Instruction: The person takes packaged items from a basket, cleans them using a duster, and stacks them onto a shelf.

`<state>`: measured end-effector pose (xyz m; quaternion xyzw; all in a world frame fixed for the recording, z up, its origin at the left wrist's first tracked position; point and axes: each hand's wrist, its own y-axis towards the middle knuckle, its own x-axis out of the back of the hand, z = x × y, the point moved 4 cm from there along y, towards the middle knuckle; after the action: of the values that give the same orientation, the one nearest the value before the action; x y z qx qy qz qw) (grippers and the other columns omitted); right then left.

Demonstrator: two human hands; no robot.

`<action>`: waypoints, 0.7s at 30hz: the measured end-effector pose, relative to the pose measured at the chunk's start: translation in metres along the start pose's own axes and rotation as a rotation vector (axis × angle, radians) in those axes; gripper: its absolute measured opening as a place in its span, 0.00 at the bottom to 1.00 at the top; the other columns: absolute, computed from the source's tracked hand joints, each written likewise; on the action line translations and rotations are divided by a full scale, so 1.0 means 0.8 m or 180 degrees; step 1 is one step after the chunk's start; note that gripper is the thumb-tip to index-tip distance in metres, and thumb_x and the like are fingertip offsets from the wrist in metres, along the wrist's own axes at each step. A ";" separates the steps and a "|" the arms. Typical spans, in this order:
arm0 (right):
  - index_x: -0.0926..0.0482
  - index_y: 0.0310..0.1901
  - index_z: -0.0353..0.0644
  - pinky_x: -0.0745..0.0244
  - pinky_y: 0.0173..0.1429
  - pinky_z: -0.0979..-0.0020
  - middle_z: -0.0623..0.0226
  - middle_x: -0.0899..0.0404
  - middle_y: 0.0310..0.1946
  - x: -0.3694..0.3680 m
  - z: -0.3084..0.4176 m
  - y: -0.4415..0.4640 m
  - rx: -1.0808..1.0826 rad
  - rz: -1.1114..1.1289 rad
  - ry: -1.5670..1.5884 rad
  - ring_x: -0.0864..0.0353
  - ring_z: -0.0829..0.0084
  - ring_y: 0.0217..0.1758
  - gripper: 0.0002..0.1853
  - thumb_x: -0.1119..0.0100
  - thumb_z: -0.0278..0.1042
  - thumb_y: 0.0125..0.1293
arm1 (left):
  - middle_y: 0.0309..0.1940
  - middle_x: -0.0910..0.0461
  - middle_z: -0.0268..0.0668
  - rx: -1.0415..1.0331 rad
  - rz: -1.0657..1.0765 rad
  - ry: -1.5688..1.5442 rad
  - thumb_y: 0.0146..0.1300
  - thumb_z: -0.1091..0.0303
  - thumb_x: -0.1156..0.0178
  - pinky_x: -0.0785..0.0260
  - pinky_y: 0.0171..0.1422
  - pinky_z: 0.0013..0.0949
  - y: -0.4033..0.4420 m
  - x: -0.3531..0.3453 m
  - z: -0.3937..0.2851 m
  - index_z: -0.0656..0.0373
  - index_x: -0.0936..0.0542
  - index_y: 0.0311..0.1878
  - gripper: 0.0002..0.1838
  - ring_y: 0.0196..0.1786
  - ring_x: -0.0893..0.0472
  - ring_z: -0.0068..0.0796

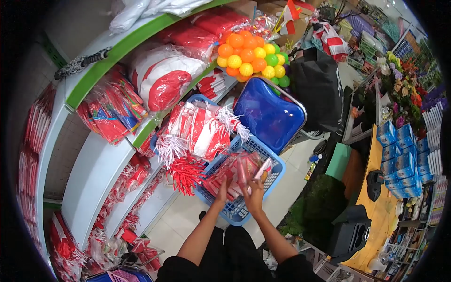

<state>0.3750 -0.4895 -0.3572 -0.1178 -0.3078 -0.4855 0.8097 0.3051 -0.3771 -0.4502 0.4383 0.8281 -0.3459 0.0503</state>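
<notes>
Both hands are inside a blue plastic basket [275, 183], among clear plastic packets of red-and-white goods [239, 167]. My left hand [221, 191] grips the near left side of a packet, its fingers partly hidden by the plastic. My right hand [254, 193] is closed on the right side of the packets, fingers pointing up. Exactly which packet each hand holds is hard to make out. Beyond them, wrapped red-and-white cloth with white fringe [202, 129] is piled at the basket's upper left. Below that pile hangs a red fringe bunch [184, 175].
Shelves [96, 174] of red-and-white packets rise on the left. A blue-seated stool [270, 113] stands behind the basket, near colourful plastic balls [249, 54] and a black bag [317, 89]. To the right is a wooden counter [376, 230] with blue boxes [401, 160].
</notes>
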 end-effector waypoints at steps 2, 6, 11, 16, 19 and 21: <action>0.21 0.43 0.35 0.37 0.57 0.59 0.54 0.25 0.48 0.005 0.046 -0.012 0.0362 0.0253 0.0241 0.30 0.55 0.53 0.13 0.40 0.29 0.55 | 0.66 0.37 0.41 -0.0489 -0.0024 -0.1159 0.68 0.39 0.64 0.54 0.73 0.32 -0.005 -0.012 -0.031 0.62 0.40 0.68 0.38 0.70 0.40 0.36; 0.26 0.53 0.40 0.37 0.59 0.61 0.58 0.28 0.54 0.007 0.125 -0.034 0.1184 0.0769 0.0352 0.31 0.57 0.57 0.22 0.38 0.32 0.56 | 0.59 0.31 0.41 -0.0098 -0.0169 -0.1659 0.68 0.41 0.64 0.37 0.64 0.40 -0.052 0.001 -0.080 0.59 0.35 0.63 0.33 0.60 0.31 0.37; 0.29 0.58 0.44 0.42 0.63 0.61 0.61 0.32 0.59 0.026 0.214 -0.031 0.1834 0.1181 0.0281 0.34 0.61 0.61 0.25 0.39 0.37 0.58 | 0.58 0.31 0.42 -0.0479 0.0230 -0.2182 0.68 0.42 0.64 0.36 0.64 0.41 -0.097 0.030 -0.150 0.59 0.35 0.62 0.32 0.59 0.30 0.39; 0.26 0.56 0.48 0.43 0.64 0.59 0.63 0.32 0.60 0.024 0.303 -0.025 0.2495 0.1283 0.0224 0.36 0.60 0.64 0.23 0.39 0.36 0.57 | 0.57 0.31 0.42 -0.1010 0.0533 -0.2382 0.68 0.42 0.64 0.35 0.63 0.43 -0.157 0.064 -0.240 0.59 0.35 0.61 0.31 0.58 0.29 0.40; 0.23 0.51 0.47 0.44 0.66 0.57 0.64 0.31 0.59 0.016 0.364 -0.014 0.2744 0.1455 0.0710 0.37 0.59 0.65 0.19 0.37 0.33 0.56 | 0.57 0.31 0.42 -0.1443 0.0785 -0.2408 0.68 0.43 0.63 0.34 0.62 0.44 -0.192 0.091 -0.305 0.59 0.34 0.61 0.31 0.57 0.29 0.41; 0.22 0.50 0.47 0.44 0.66 0.56 0.64 0.31 0.59 0.013 0.408 0.000 0.2895 0.1089 0.0873 0.38 0.58 0.65 0.18 0.37 0.32 0.56 | 0.57 0.31 0.45 -0.1993 0.1532 -0.2301 0.68 0.46 0.62 0.32 0.60 0.46 -0.215 0.110 -0.361 0.60 0.36 0.61 0.30 0.56 0.28 0.44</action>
<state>0.2532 -0.3369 -0.0957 0.2630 -0.3553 -0.1736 0.8801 0.1840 -0.2028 -0.1755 0.4327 0.6975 -0.1899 0.5386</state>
